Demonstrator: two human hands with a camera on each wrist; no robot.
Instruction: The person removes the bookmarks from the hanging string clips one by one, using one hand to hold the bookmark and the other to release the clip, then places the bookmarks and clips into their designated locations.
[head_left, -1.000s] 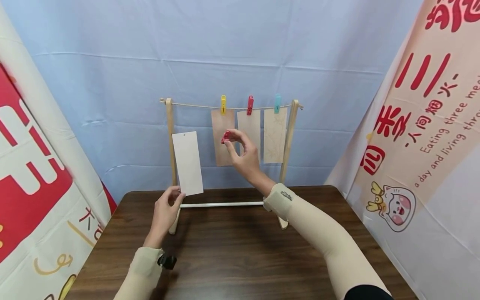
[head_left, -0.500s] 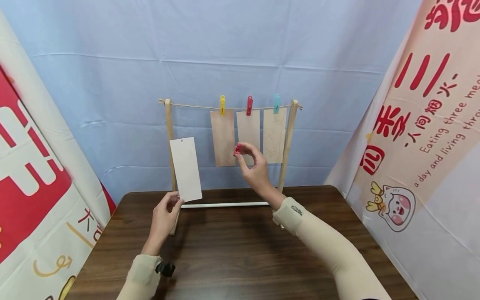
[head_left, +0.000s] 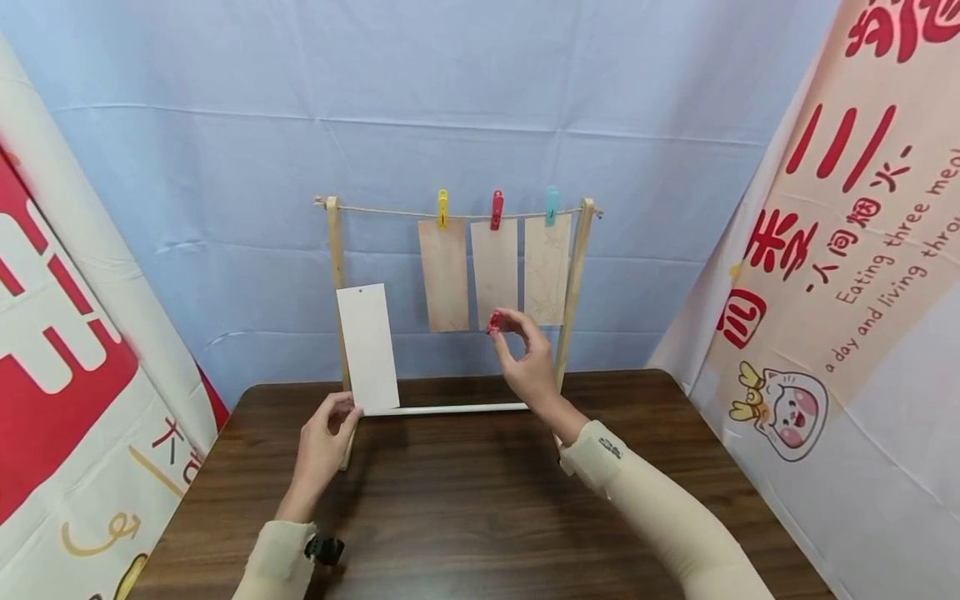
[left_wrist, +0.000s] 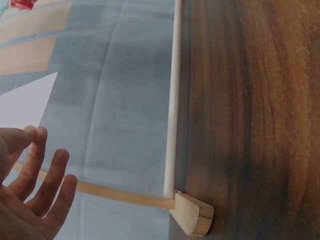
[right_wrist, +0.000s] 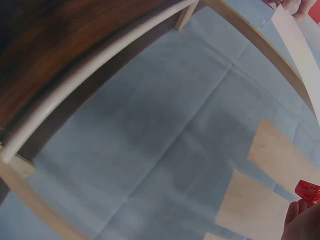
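Across the back, a creased pale blue cloth (head_left: 225, 125), flanked by a red-and-white printed cloth (head_left: 71, 375) on the left and a banner (head_left: 847, 225) with red characters and a cartoon animal on the right. Below, a dark wood-grain table (head_left: 480, 508). At its far side, a pale wooden rack (head_left: 573, 283), with a twine line (head_left: 390, 212) strung between two posts and a white rod (head_left: 465, 409) low across. Reaching in from the near side, the right hand (head_left: 531, 362) and, lower, the left hand (head_left: 321, 437), last three fingers loosely spread. Pinched at the lower left corner between left thumb and forefinger, a blank white card (head_left: 367, 350), slightly tilted, in front of the left post and below the twine. Contact between card and rod: impossible to tell. Hanging from the twine side by side, three tan cards (head_left: 446, 279), clipped by a yellow clothespin (head_left: 442, 210), a red clothespin (head_left: 497, 210) and a light blue clothespin (head_left: 552, 207), left to right. Pinched between right thumb and fingertips, a small red clip (head_left: 492, 323), overlapping the middle tan card's lower end in the head view.
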